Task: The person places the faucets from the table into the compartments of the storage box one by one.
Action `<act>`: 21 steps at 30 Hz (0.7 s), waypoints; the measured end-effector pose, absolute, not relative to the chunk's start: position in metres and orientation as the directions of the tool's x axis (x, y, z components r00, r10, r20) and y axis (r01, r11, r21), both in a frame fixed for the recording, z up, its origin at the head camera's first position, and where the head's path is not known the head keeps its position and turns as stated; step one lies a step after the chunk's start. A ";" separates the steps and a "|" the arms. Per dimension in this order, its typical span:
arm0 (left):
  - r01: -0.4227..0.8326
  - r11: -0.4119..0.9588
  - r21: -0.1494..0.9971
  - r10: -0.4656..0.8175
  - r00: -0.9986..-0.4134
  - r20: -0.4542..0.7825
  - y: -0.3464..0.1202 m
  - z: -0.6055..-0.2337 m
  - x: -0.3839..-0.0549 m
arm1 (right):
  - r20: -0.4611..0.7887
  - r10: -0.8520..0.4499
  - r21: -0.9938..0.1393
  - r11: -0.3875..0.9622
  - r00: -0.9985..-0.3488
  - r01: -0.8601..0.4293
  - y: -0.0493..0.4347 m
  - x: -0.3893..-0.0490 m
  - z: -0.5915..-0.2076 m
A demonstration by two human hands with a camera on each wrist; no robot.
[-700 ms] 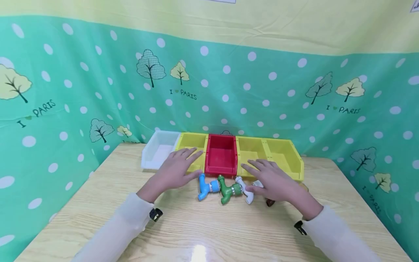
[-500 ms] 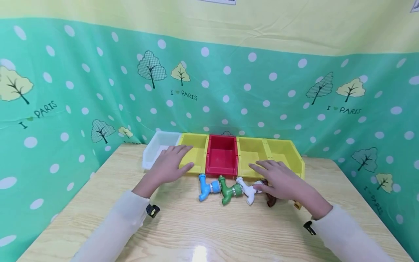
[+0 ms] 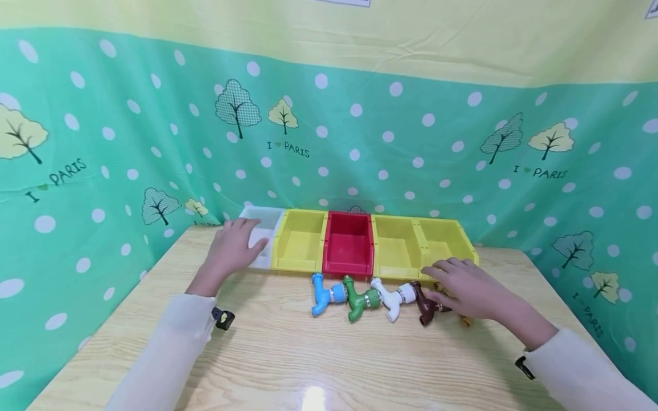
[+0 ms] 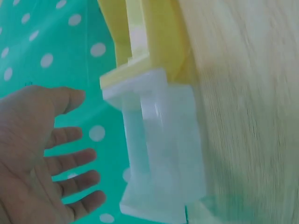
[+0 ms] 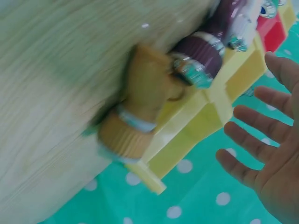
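Five taps (blue, green, white, brown, ochre) form a row.

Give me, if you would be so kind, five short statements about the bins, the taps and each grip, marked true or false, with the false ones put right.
1. The red bin stands third in the row of five bins. True.
2. The green tap lies between the blue tap and the white tap. True.
3. The green tap lies inside the red bin. False: it lies on the table, in front of the bins.
4. The left grip holds nothing. True.
5. The right grip is clasped round the tan tap. False: it holds nothing, and the right wrist view shows a gap between it and the tan tap.
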State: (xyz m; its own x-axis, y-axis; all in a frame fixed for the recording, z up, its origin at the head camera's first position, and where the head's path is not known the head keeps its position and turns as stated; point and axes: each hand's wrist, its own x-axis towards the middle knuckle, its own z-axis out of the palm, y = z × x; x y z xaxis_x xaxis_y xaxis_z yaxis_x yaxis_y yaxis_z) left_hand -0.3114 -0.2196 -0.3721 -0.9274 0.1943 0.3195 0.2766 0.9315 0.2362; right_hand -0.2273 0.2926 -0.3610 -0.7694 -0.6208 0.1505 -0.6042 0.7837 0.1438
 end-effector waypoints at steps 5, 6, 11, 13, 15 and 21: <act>0.172 0.942 0.287 0.069 -0.939 0.336 -0.233 -0.375 -0.315 | 0.166 -0.626 0.159 0.779 -0.762 -0.606 0.313 -0.224 -0.360; 0.156 0.939 0.307 0.049 -0.943 0.330 -0.236 -0.376 -0.316 | 0.164 -0.624 0.155 0.781 -0.764 -0.605 0.317 -0.224 -0.361; 0.137 0.897 0.419 0.003 -0.952 0.305 -0.250 -0.382 -0.317 | 0.144 -0.634 0.128 0.773 -0.760 -0.621 0.337 -0.224 -0.365; 0.150 0.877 0.456 0.001 -0.951 0.311 -0.254 -0.383 -0.317 | 0.137 -0.641 0.122 0.767 -0.755 -0.629 0.342 -0.223 -0.368; 0.160 0.854 0.496 -0.001 -0.951 0.309 -0.258 -0.383 -0.317 | 0.133 -0.643 0.117 0.766 -0.754 -0.632 0.347 -0.223 -0.371; 0.154 0.795 0.587 -0.018 -0.961 0.277 -0.271 -0.390 -0.320 | 0.122 -0.652 0.113 0.758 -0.749 -0.642 0.355 -0.220 -0.378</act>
State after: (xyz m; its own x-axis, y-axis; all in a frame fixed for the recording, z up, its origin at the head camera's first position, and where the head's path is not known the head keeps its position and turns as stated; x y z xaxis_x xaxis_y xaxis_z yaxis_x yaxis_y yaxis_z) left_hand -0.3200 -0.2714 -0.3899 -0.9608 -0.0183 0.2766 0.1539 0.7947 0.5872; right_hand -0.2201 0.3548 -0.3780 -0.7486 -0.6517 0.1219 -0.6419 0.7584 0.1129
